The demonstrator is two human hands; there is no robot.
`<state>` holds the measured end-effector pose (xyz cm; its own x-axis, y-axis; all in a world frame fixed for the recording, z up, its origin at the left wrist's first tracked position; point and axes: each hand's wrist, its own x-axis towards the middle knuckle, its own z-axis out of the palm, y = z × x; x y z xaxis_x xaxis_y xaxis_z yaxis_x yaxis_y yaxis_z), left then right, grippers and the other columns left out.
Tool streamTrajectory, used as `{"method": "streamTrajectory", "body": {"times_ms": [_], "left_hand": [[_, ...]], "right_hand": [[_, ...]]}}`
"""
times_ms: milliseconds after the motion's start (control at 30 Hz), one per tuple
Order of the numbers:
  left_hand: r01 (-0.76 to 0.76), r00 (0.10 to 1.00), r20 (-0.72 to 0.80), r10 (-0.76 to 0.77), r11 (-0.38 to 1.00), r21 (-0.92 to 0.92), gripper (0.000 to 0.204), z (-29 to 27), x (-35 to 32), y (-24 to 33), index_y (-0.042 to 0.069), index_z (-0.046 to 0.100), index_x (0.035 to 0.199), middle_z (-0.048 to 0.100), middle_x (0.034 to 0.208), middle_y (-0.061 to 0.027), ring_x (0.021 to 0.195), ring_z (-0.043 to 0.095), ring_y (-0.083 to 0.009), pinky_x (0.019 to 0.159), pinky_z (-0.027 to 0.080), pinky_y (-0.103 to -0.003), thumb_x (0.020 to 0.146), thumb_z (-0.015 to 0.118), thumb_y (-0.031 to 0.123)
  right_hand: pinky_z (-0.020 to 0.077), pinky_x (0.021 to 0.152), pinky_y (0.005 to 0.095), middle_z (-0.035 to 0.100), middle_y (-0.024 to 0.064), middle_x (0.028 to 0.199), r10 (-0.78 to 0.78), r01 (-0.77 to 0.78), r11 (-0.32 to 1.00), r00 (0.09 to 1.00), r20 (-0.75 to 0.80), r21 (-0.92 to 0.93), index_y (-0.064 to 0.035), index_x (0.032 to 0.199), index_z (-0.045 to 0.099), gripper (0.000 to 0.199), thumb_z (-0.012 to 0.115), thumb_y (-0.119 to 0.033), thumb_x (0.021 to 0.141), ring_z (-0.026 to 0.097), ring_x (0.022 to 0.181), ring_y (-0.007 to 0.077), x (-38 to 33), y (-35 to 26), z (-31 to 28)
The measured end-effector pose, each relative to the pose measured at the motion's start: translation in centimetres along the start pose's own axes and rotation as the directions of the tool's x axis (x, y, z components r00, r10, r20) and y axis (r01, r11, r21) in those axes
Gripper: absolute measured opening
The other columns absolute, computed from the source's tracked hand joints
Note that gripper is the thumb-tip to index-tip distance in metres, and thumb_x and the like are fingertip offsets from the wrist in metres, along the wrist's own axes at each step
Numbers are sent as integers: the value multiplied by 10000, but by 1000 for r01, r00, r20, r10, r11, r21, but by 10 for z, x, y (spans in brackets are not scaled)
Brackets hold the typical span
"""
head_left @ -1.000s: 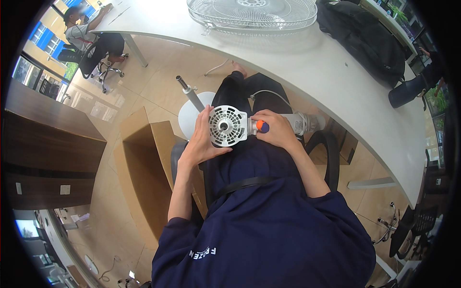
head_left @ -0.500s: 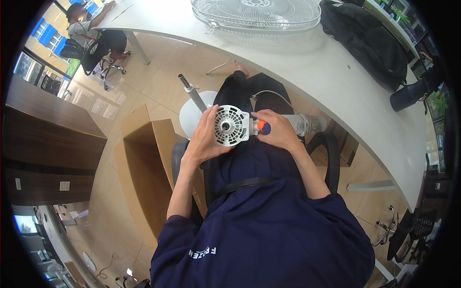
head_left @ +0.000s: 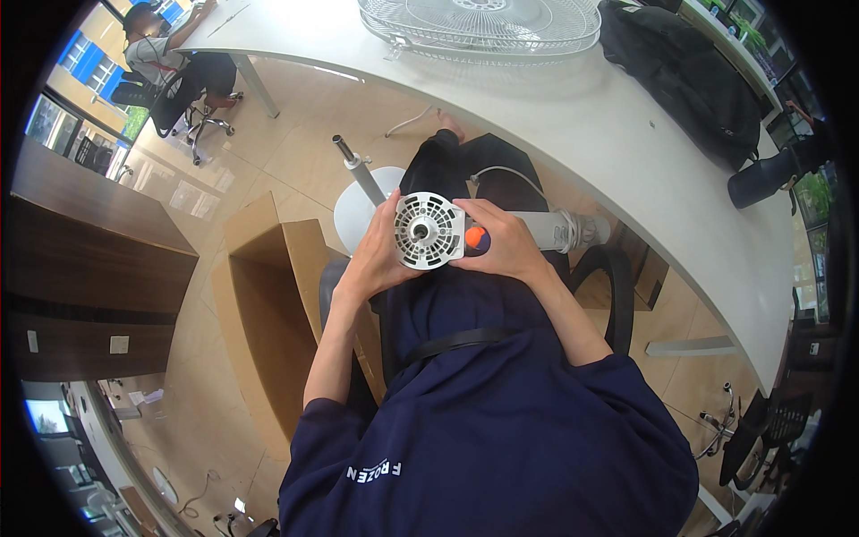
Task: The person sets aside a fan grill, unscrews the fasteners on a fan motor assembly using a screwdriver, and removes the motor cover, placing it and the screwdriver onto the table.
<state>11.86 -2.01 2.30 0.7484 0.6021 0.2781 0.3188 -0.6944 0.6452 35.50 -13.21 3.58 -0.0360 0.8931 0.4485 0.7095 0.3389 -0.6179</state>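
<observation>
A round white fan motor housing [head_left: 426,231], slotted and with a metal shaft at its centre, sits above my lap. My left hand [head_left: 374,255] is curved round its left side, thumb below and fingers above. My right hand [head_left: 506,240] closes on its right edge. Between that hand's thumb and fingers shows an orange and dark blue rounded piece [head_left: 477,238], like a tool handle seen end-on; whether it is fixed to the housing I cannot tell. To the right of the hand lies a white tube-like fan part [head_left: 543,230] with a coiled white cord [head_left: 567,231].
A white round base [head_left: 344,215] with an upright pole [head_left: 360,174] stands left of my legs. An open cardboard box [head_left: 259,309] is at my left. The white table [head_left: 573,134] carries a fan grille [head_left: 483,31], black backpack [head_left: 689,76] and dark bottle [head_left: 761,182]. A person [head_left: 152,54] sits far left.
My right hand has slid left, up against the housing's edge, and the orange and blue piece has shifted left with it. The housing has moved slightly up and left.
</observation>
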Motion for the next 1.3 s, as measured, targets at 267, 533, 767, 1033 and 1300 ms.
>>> {"method": "streamTrajectory", "body": {"times_ms": [267,533,767,1033,1300], "left_hand": [[90,996,2,-91,989,-114,1257,0,-3,0,-28,237,1551,481,1461,-236,1363,508,-365,1150,421,-439,572,986,221],[36,999,26,-33,994,-106,1163,-7,-7,-4,-40,288,1515,519,1420,-242,1347,520,-374,1136,430,-437,601,964,208],[-9,999,32,16,980,-198,1172,-10,-2,-3,-22,212,1530,500,1422,-265,1349,511,-396,1132,428,-441,644,946,203],[27,998,52,-19,989,-148,1220,-8,-5,-1,3,157,1562,469,1468,-251,1395,466,-393,1164,391,-456,644,939,181],[32,999,24,-27,964,-264,1399,0,-9,-8,54,-67,1591,412,1540,-259,1426,447,-389,1194,364,-469,645,957,166]], "right_hand": [[582,911,377,661,122,1316,-23,24,1000,999,-25,16,-10,1348,598,817,926,-277,650,696,1107,298,-2,3,4],[582,913,381,659,107,1326,-17,17,1000,1000,-12,7,-29,1364,594,841,936,-294,642,696,1109,296,-6,2,7],[579,918,377,666,113,1317,-12,12,1000,1000,-16,7,-30,1371,587,847,936,-305,650,695,1116,297,-4,4,3],[571,943,382,663,117,1328,8,-8,999,1000,-11,32,-31,1359,598,822,934,-290,655,689,1135,303,-3,3,4],[552,982,380,656,134,1330,-16,17,994,1000,-12,111,-17,1369,594,836,939,-267,650,665,1184,312,-2,-1,0]]}}
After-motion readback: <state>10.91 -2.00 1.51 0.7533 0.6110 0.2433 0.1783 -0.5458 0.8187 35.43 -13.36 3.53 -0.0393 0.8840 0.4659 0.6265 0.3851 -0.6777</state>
